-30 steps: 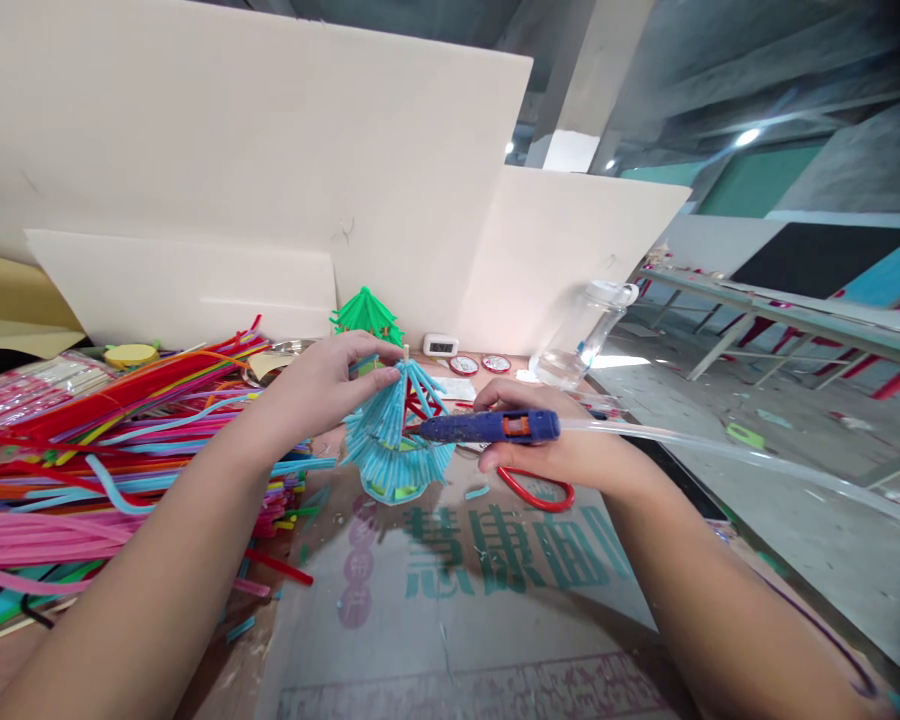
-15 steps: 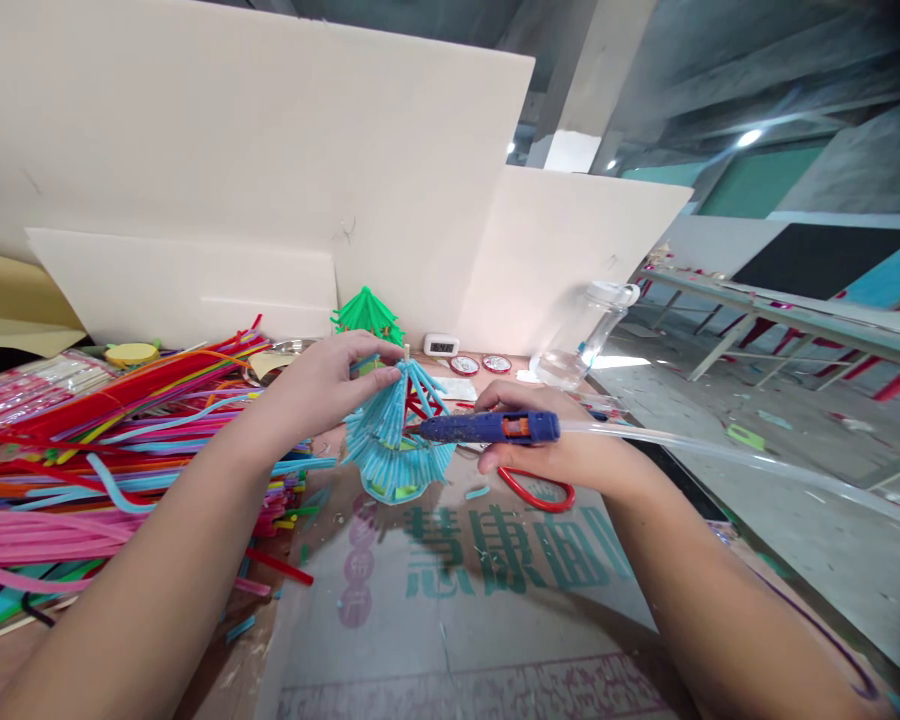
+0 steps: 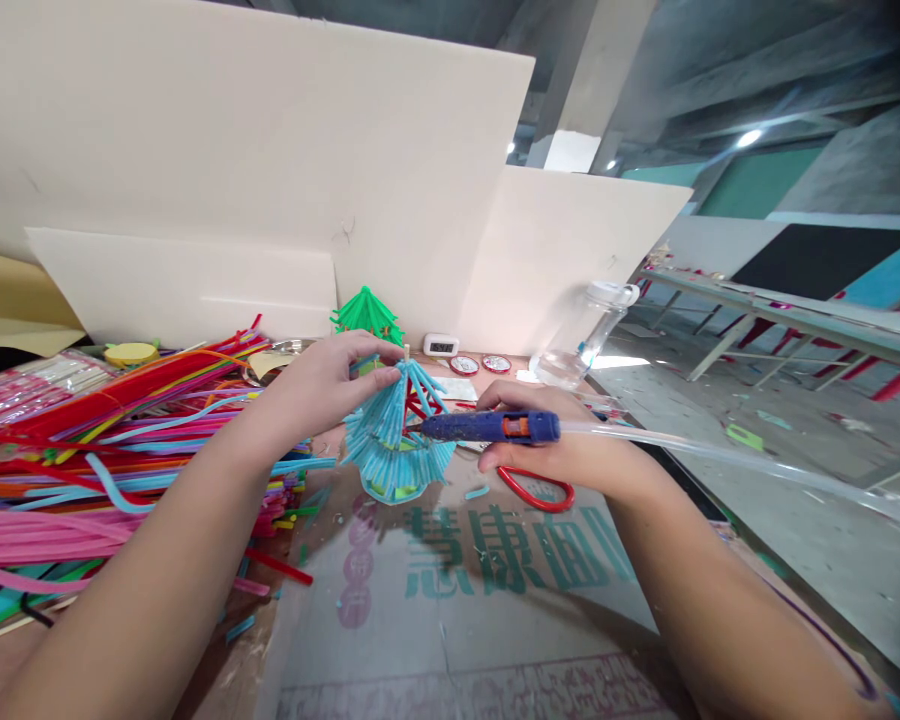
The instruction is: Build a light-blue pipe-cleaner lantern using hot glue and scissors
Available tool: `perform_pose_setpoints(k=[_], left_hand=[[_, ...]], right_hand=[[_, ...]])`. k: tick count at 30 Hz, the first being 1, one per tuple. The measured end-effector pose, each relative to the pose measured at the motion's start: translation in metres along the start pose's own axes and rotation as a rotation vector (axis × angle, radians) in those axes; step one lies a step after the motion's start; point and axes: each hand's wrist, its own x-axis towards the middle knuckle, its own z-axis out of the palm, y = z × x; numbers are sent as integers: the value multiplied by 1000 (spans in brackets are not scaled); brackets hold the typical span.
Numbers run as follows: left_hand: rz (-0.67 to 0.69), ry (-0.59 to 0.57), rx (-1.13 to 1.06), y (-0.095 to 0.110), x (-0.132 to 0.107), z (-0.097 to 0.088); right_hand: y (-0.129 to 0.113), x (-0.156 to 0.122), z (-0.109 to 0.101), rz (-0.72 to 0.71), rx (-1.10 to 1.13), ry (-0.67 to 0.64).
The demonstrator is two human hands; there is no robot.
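A small pavilion model built of light-blue straws (image 3: 394, 440) stands on the cardboard sheet (image 3: 465, 610), with a wooden stick poking out of its top. My left hand (image 3: 322, 385) pinches the model near its top, fingers closed on the straws. My right hand (image 3: 555, 450) is wrapped round a blue glue gun (image 3: 487, 427) held level, its tip touching the model's right side. A clear glue stick (image 3: 720, 460) trails out of the gun's back to the right.
A heap of coloured straws and pipe cleaners (image 3: 105, 440) fills the left. A green straw pavilion (image 3: 366, 312), a small white clock (image 3: 441, 346), round red tins (image 3: 480, 364) and a clear plastic jar (image 3: 581, 335) stand at the back. Red-handled scissors (image 3: 536, 490) lie under my right hand.
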Motion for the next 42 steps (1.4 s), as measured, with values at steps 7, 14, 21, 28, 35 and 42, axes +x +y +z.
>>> perform_pose_setpoints(k=[7, 14, 21, 28, 35, 42], left_hand=[[10, 4, -2, -1, 1, 1], [19, 3, -8, -1, 0, 0], [25, 9, 6, -2, 0, 0], [19, 0, -1, -1, 0, 1], [21, 7, 1, -2, 1, 0], [21, 6, 13, -1, 0, 1]], right_hand=[[0, 0, 0, -25, -13, -11], [1, -1, 1, -20, 0, 5], [1, 1, 1, -14, 16, 7], [1, 0, 0, -17, 1, -18], [2, 0, 1, -37, 20, 11], [2, 0, 0, -24, 7, -1]])
